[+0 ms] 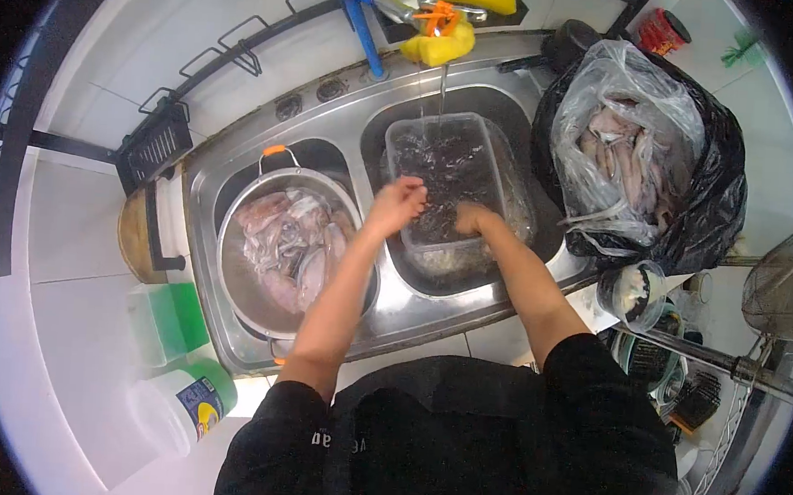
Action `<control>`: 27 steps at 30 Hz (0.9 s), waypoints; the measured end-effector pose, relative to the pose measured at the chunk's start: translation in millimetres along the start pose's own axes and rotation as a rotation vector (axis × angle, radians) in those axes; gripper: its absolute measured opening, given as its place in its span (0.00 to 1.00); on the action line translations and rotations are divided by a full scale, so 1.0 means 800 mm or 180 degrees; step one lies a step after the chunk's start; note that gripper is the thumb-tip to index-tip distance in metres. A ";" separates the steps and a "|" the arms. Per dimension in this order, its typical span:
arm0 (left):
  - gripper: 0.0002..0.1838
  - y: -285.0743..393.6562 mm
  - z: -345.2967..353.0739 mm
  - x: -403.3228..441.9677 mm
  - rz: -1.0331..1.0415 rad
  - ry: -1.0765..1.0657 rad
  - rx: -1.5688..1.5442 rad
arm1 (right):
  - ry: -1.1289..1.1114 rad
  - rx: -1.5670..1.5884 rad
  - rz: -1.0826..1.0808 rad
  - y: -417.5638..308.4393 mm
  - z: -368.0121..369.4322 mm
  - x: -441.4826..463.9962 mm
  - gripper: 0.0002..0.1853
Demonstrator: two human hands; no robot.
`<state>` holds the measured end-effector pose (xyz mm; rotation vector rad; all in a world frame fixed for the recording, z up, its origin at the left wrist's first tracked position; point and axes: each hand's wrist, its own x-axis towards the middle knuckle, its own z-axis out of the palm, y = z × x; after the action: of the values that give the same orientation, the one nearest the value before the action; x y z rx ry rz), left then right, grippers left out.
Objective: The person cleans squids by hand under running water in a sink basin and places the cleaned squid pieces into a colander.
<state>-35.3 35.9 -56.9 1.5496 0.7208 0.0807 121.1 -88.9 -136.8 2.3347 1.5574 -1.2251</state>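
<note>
A clear rectangular plastic tub (496, 154) full of dark water sits in the right sink basin, with running water falling into its far side. My left hand (397, 207) hovers at the tub's left edge, its fingers loosely bent and slightly apart, with nothing visible in them. My right hand (473, 219) reaches into the tub's near right part; its fingers are under the dark water, so their grip is hidden. To the left, a metal pot (230, 237) with orange-sleeved handles stands in the left basin, holding several pale pinkish squid (288, 241).
Right of the sink, a clear bag inside a black bag (724, 168) holds more squid. A small clear cup (631, 294) stands below it. Yellow sponges and a blue-handled tool (365, 19) lie behind the basins. A green-and-white tub (187, 403) is at left.
</note>
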 end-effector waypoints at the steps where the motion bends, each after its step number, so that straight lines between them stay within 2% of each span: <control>1: 0.21 -0.030 0.018 0.016 -0.0214 0.0154 0.0087 | -0.0006 -0.0035 -0.0155 0.012 0.012 0.018 0.21; 2: 0.24 -0.048 0.033 0.028 -0.0423 0.0312 0.0170 | 0.0017 -0.0044 -0.0156 0.029 0.022 0.034 0.21; 3: 0.24 -0.036 0.042 0.024 -0.0399 0.0318 0.0170 | 0.0159 0.0489 0.0111 0.047 0.030 0.050 0.24; 4: 0.26 -0.024 0.051 0.015 -0.0777 0.0405 -0.0322 | 0.0295 0.1025 0.0373 0.045 0.022 0.043 0.27; 5: 0.28 -0.012 0.057 0.007 -0.1159 0.0488 -0.0822 | 0.0302 0.1012 0.0369 0.046 0.016 0.035 0.27; 6: 0.28 -0.011 0.062 0.011 -0.1149 0.0495 -0.0835 | 0.0485 0.1991 0.0310 0.024 -0.016 -0.007 0.28; 7: 0.29 -0.012 0.066 0.017 -0.1342 0.0507 -0.1315 | 0.0657 0.2965 0.0245 0.005 -0.037 -0.037 0.29; 8: 0.30 -0.013 0.068 0.023 -0.1530 0.0516 -0.1802 | 0.0648 0.2937 0.0244 -0.001 -0.041 -0.045 0.29; 9: 0.30 -0.010 0.066 0.030 -0.1511 0.0528 -0.1828 | 0.0501 0.3773 -0.0322 -0.006 -0.046 -0.050 0.28; 10: 0.29 -0.005 0.061 0.037 -0.1181 0.0128 -0.2544 | 0.0335 0.4589 -0.0921 -0.021 -0.060 -0.065 0.28; 11: 0.29 0.000 0.057 0.044 -0.0823 -0.0291 -0.3233 | -0.0227 0.5007 -0.0921 -0.029 -0.077 -0.085 0.19; 12: 0.29 -0.001 0.054 0.053 -0.0791 -0.0288 -0.3235 | -0.0222 0.4983 -0.0942 -0.039 -0.080 -0.090 0.19; 14: 0.28 0.000 0.051 0.071 -0.0360 -0.0038 -0.3717 | 0.0058 0.5657 -0.1081 -0.054 -0.083 -0.098 0.23; 15: 0.28 0.008 0.043 0.074 -0.0270 -0.0003 -0.3848 | 0.0321 0.5655 -0.1535 -0.058 -0.083 -0.101 0.23; 16: 0.28 0.016 0.041 0.079 -0.0240 -0.0006 -0.3843 | 0.0327 0.5636 -0.1561 -0.056 -0.078 -0.101 0.23; 18: 0.27 0.032 0.041 0.086 0.0036 0.0921 -0.4110 | 0.0740 0.5751 -0.1651 -0.048 -0.060 -0.095 0.22; 19: 0.27 0.036 0.040 0.086 0.0053 0.0911 -0.4113 | 0.1110 0.5778 -0.1473 -0.050 -0.055 -0.093 0.22; 20: 0.27 0.041 0.039 0.088 0.0079 0.1214 -0.4242 | 0.1134 0.5767 -0.1490 -0.053 -0.052 -0.089 0.22; 21: 0.27 0.045 0.039 0.089 0.0100 0.1515 -0.4364 | 0.1963 0.5332 -0.1284 -0.057 -0.048 -0.085 0.21; 22: 0.27 0.042 0.038 0.092 0.0106 0.1484 -0.4362 | 0.2753 0.4845 -0.1055 -0.057 -0.041 -0.078 0.21; 24: 0.25 0.037 0.033 0.097 -0.0069 0.1689 -0.4948 | 0.2975 0.4725 -0.1035 -0.062 -0.038 -0.079 0.18; 26: 0.26 0.049 0.033 0.089 -0.0179 0.1370 -0.5138 | 0.4175 0.2458 -0.1114 -0.085 -0.052 -0.113 0.15; 27: 0.27 0.052 0.035 0.090 -0.0368 0.1643 -0.4884 | 0.4361 0.2488 -0.1327 -0.100 -0.058 -0.130 0.13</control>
<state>50.9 48.9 -48.7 -0.0078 0.8031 0.7722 65.8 -105.8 -10.1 3.9387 2.1525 0.0414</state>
